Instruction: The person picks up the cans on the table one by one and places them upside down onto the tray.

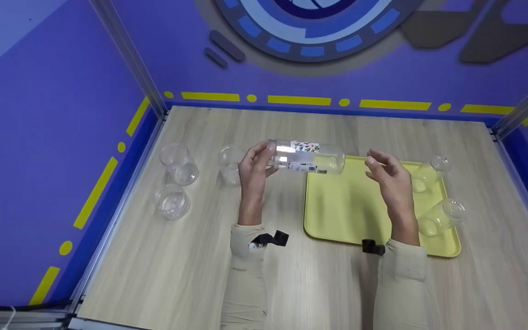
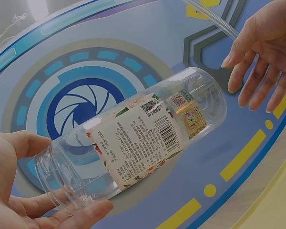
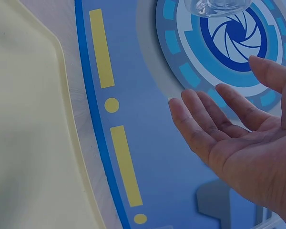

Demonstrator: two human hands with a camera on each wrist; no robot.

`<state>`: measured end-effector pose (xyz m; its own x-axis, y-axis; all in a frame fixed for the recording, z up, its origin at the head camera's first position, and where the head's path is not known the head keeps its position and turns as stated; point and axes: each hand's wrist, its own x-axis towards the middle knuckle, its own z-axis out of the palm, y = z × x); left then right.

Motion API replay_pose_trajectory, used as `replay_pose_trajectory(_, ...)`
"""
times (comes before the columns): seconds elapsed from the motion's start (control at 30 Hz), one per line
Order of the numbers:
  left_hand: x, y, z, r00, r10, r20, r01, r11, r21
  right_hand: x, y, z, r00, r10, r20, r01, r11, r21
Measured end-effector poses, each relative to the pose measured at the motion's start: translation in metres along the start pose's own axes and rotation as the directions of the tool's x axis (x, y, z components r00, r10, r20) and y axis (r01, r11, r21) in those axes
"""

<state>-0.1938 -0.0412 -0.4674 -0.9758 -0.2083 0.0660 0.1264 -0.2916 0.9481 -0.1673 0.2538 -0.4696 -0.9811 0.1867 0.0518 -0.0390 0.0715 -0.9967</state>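
My left hand (image 1: 255, 169) grips a clear plastic jar (image 1: 310, 158) by its threaded neck. The jar lies sideways in the air, its base toward the right. In the left wrist view, my left thumb and fingers sit around the neck of the jar (image 2: 133, 138), which bears a printed label (image 2: 136, 140) with a barcode and a gold sticker (image 2: 193, 119). No lid shows on that neck. My right hand (image 1: 392, 178) is held apart from the jar's base, over the yellow tray (image 1: 351, 220). Its fingers are loosely spread and hold nothing in the right wrist view.
Two clear containers, one (image 1: 429, 174) behind the other (image 1: 440, 217), lie at the tray's right side. Several more clear containers (image 1: 172, 201) stand or lie on the table's left; another (image 1: 230, 165) is partly behind my left hand. Blue panels (image 1: 291, 78) border the table.
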Motion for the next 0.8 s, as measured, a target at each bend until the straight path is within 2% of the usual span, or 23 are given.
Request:
replay_pose_trajectory(0.23,0.0005,0.0003,0.0027,1.0,-0.018,-0.009,0.018,1.0,0.002,-0.001,-0.0015,0.003,1.0,0.0,0.006,0.0,1.0,-0.009)
replay_pose_trajectory(0.8,0.0,-0.0012,0.0055,1.0,-0.011,-0.01,0.011,1.0,-0.017,0.0005,-0.0044,0.0063,1.0,0.002,0.013,-0.001,1.0,-0.006)
